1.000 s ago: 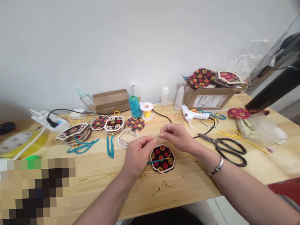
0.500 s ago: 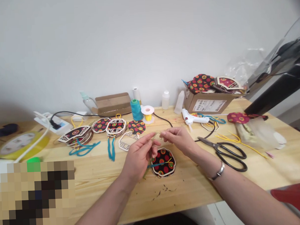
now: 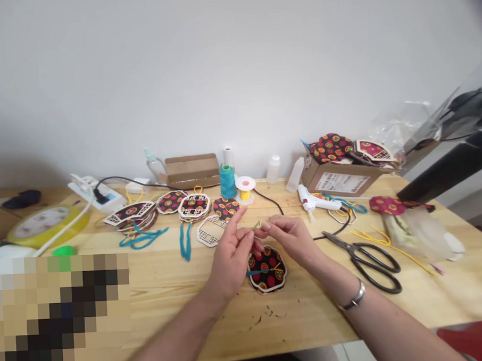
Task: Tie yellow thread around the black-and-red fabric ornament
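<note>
Between my hands a thin olive-yellow cord (image 3: 257,225) is pinched, small and partly hidden by fingers. My left hand (image 3: 232,258) grips it between thumb and fingers, with the index finger raised. On the other side my right hand (image 3: 289,237) pinches it between thumb and fingertips. Just below them lies a black, flower-patterned fabric piece with a pale scalloped rim (image 3: 267,280). A teal strand with a yellow end (image 3: 264,271) rests across it, and my left hand covers its left edge.
Large black-handled scissors (image 3: 372,260) lie at right, near yellow cords (image 3: 391,243). Behind stand a white glue gun (image 3: 316,200), a teal thread cone (image 3: 227,182), a yellow spool (image 3: 245,193) and a cardboard box (image 3: 337,181). Stacked fabric ornaments (image 3: 133,217) lie left; a pale lattice frame (image 3: 211,231) is nearer.
The view has tilted slightly, so the table things sit lower and further right. My left index finger has lifted, and the loop of cord between my fingers now looks smaller.
</note>
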A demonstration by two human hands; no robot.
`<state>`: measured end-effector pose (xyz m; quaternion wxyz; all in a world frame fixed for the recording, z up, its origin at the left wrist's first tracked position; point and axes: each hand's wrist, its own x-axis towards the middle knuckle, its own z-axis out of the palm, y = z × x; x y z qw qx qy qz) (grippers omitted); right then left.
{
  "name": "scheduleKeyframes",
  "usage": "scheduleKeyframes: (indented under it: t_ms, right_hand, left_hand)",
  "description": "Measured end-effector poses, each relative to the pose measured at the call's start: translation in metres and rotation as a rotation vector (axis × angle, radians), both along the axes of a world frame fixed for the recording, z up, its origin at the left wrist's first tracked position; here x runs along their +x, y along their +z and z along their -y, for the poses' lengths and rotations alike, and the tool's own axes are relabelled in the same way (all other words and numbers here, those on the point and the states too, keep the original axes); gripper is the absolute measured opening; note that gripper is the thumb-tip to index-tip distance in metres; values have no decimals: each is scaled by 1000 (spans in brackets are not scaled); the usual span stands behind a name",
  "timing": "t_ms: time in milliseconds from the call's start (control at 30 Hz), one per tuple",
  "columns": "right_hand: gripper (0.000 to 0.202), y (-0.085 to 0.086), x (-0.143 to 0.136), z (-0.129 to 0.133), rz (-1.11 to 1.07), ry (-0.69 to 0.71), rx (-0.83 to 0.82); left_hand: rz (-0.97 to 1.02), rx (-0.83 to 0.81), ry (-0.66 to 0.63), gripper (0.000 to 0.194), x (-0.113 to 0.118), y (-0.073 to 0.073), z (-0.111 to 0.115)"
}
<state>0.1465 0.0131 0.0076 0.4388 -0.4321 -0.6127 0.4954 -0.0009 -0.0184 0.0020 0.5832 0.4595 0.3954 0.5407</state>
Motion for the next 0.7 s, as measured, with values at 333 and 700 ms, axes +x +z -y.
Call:
scheduleKeyframes:
  t_ms: [333, 700]
  right_hand:
    - [28, 13, -6, 5, -281, 86, -293]
    - [27, 37, 14, -18, -373, 9, -211]
  left_hand:
    - [-97, -27, -84, 65, 2, 3, 7]
    - [-132, -83, -189, 31, -1, 5, 5]
